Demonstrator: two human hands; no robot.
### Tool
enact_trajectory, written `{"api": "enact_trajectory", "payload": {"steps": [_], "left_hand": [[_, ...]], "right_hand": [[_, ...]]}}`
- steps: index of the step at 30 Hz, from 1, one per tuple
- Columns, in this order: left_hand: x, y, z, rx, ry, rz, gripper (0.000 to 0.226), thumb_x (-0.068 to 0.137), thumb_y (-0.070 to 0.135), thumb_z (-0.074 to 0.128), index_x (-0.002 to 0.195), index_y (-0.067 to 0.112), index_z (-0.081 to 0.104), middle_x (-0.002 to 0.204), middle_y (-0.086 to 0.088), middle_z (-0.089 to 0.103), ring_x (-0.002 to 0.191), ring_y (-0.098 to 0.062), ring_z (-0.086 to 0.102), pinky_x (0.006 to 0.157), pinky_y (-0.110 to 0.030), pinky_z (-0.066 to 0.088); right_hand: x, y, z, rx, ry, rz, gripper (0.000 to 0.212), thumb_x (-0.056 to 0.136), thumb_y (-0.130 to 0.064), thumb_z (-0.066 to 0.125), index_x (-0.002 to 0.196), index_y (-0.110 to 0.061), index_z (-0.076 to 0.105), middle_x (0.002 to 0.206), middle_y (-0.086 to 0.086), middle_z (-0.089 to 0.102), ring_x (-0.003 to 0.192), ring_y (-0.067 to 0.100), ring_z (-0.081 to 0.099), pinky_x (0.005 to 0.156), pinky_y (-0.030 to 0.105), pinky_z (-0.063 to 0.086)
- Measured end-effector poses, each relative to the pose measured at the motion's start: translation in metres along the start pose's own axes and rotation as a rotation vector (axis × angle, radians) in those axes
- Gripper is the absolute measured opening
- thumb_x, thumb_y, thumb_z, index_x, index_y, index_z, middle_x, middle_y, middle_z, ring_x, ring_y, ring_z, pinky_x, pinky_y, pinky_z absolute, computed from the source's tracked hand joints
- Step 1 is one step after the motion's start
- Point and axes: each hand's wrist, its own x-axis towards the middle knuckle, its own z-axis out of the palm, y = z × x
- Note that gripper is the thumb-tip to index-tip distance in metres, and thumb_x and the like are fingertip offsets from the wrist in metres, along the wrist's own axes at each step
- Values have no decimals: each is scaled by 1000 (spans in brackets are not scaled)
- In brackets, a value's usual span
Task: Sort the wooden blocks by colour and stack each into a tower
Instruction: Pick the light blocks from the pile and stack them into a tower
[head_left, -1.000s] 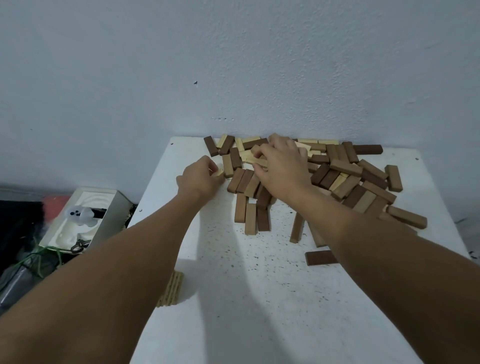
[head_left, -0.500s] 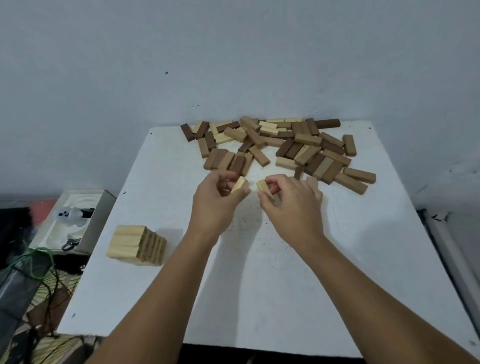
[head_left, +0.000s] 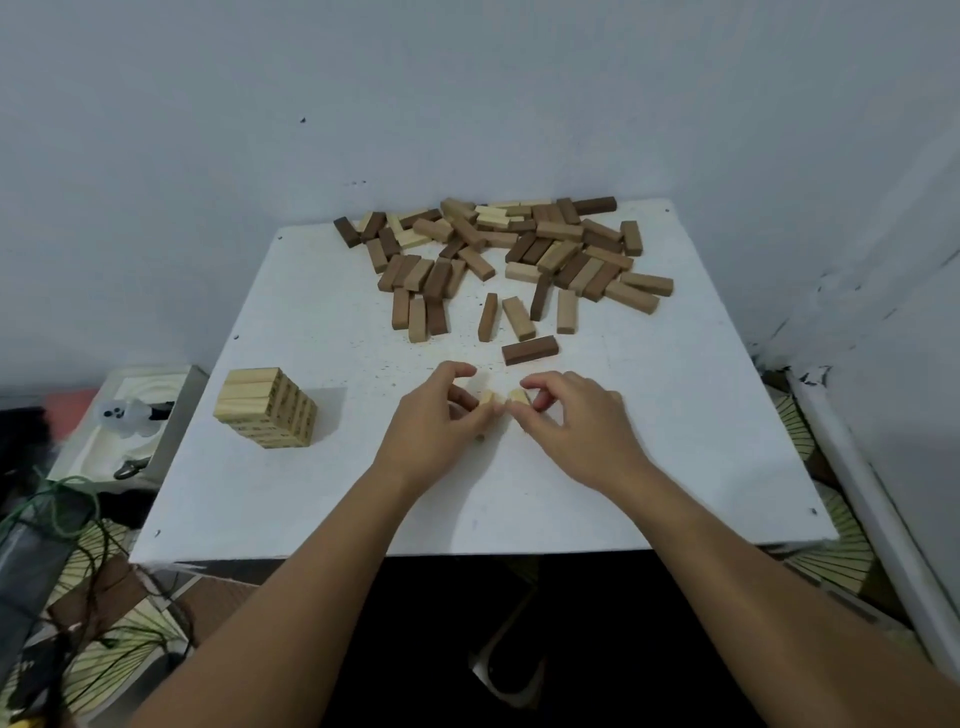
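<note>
At the far side of the white table (head_left: 311, 493) lies a loose heap of wooden blocks (head_left: 498, 254) in pale, mid-brown and dark brown. A short tower of pale blocks (head_left: 267, 408) stands near the left edge. In the middle of the table, my left hand (head_left: 434, 426) holds a pale block (head_left: 485, 400) in its curled fingers. My right hand (head_left: 576, 423) pinches a second pale block (head_left: 518, 397). The two blocks almost meet end to end. Most of each block is hidden by the fingers.
A single dark block (head_left: 530, 349) lies just beyond my hands, with a few stray blocks past it. Left of the table sits a white box (head_left: 104, 441) with small items and green cords. The wall runs close behind the heap.
Both hands came back from the heap toward me, each holding a pale block. They now sit nearer the table's middle, and the view has pulled back to show the pale tower.
</note>
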Motion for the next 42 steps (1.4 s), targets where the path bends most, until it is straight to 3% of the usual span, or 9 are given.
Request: {"api": "enact_trajectory", "payload": {"steps": [7,10,17,23,28,31,34,38,42], "left_hand": [[2,-20,-11,-144,-16,-4,24,95,24,75,117,33,73,98,7,70,84,-7,63,81,-21,50],[1,-22,-6,-159,20,9,22,98,20,69,115,33,74,97,9,71,88,-6,64,82,-20,50],[-1,-24,-4,-91,48,52,26,100,23,65,123,35,70,105,9,69,94,-7,63,87,-21,49],[-1,-19,-24,174,-57,52,30,103,26,60,130,38,63,97,10,67,87,-7,61,78,-22,47],[-3,-16,-30,191,-172,-15,20,101,31,61,117,40,71,84,5,72,70,-9,58,65,-24,45],[-2,-13,-27,207,-148,-52,16,102,29,58,100,36,72,76,7,74,70,-11,61,62,-23,44],[1,-9,-25,245,-101,-63,20,100,23,54,92,33,70,74,5,72,70,-12,60,61,-25,44],[1,-8,-25,273,-92,-43,13,100,25,57,108,32,64,89,4,65,77,-12,57,64,-25,44],[1,-6,-24,276,-154,101,33,102,30,60,133,42,60,110,12,56,86,-7,59,78,-21,44]], "right_hand": [[-1,3,-1,-137,-127,-63,62,87,-57,64,146,-45,49,105,-25,50,111,8,48,99,33,30],[-1,6,-1,-162,-157,-67,64,86,-57,65,146,-47,48,108,-25,47,115,7,45,99,30,25],[-1,6,1,-130,-114,-68,46,87,-55,65,132,-51,60,105,-26,53,109,4,48,99,32,28],[-3,4,-3,-119,-160,-60,61,77,-54,52,138,-49,56,93,-22,49,99,5,44,97,31,27],[1,8,-10,-151,-297,-83,71,79,-51,56,150,-48,45,98,-26,46,107,8,39,102,33,25],[5,12,-14,-146,-352,-76,65,90,-42,63,151,-47,42,100,-26,46,107,7,39,101,33,25],[5,10,-12,-123,-300,-70,57,92,-46,65,147,-48,48,100,-24,50,106,7,41,99,33,28],[0,9,-6,-124,-200,-94,55,87,-57,68,139,-48,55,100,-20,54,102,7,44,95,32,29],[0,10,-4,-136,-170,-104,57,82,-64,69,136,-48,56,99,-21,53,100,5,42,91,30,26]]}}
